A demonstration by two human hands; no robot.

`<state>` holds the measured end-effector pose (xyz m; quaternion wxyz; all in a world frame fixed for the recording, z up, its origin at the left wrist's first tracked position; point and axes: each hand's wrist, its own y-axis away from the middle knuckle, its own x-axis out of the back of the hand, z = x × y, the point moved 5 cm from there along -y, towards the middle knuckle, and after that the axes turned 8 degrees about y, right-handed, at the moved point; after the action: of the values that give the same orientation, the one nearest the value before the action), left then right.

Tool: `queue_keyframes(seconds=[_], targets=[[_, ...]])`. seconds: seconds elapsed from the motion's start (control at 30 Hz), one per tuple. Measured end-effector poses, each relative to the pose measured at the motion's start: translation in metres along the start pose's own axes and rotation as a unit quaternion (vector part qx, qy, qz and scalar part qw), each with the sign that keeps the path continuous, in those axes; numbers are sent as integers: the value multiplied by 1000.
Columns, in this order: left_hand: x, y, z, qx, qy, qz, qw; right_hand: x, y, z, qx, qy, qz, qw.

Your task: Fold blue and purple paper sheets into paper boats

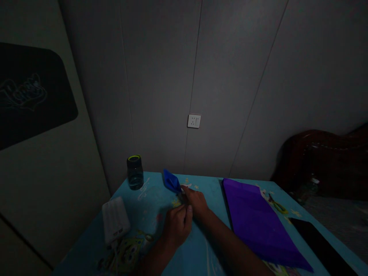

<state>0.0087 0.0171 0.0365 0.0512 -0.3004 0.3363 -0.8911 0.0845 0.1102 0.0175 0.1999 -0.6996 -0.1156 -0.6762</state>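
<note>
A blue piece of folded paper or thin sheet point(171, 181), pointed at the top and narrowing at its lower end, stands out over the far part of the table. My right hand point(197, 201) reaches in from the right, its fingers closed at the narrow lower end of this blue piece. Just below and nearer to me, my left hand point(177, 224) is closed with the thumb on top. Dim light and the fingers hide what it grips. The two hands are close together, near the table's middle.
On the left stand a dark water bottle point(135, 173) and a white power bank point(115, 220) with a cable. Purple sheets point(255, 222) lie to the right, beside scissors point(278, 205) and a black flat object point(319, 243). A patterned blue cloth point(212, 245) covers the table.
</note>
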Motion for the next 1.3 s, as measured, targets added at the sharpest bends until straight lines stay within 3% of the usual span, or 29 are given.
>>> queue_keyframes(seconds=[0.2, 0.33, 0.47, 0.57, 0.83, 1.0, 1.13, 1.3], targets=[[-4, 2, -1, 0, -11, -15, 1000, 7, 39, 24, 18, -6, 11, 1000], [-10, 5, -1, 3, -20, -41, 999, 9, 70, 78, -17, 2, 28, 999], [-14, 6, 5, -17, -25, -61, 998, 13, 93, 140, -112, 56, 36, 991], [-17, 7, 7, -25, -30, -70, 997, 10, 104, 163, -151, 70, 35, 985], [-27, 11, 2, -29, -37, -99, 994, -7, 116, 162, -167, 50, 6, 985], [-28, 12, 3, -32, -37, -109, 993, -1, 117, 162, -167, 20, -13, 986], [-30, 12, 4, -31, -47, -118, 991, 5, 119, 172, -225, -20, -19, 974], [-32, 8, 3, 29, 6, -142, 989, 16, 121, 163, -242, -40, -17, 969]])
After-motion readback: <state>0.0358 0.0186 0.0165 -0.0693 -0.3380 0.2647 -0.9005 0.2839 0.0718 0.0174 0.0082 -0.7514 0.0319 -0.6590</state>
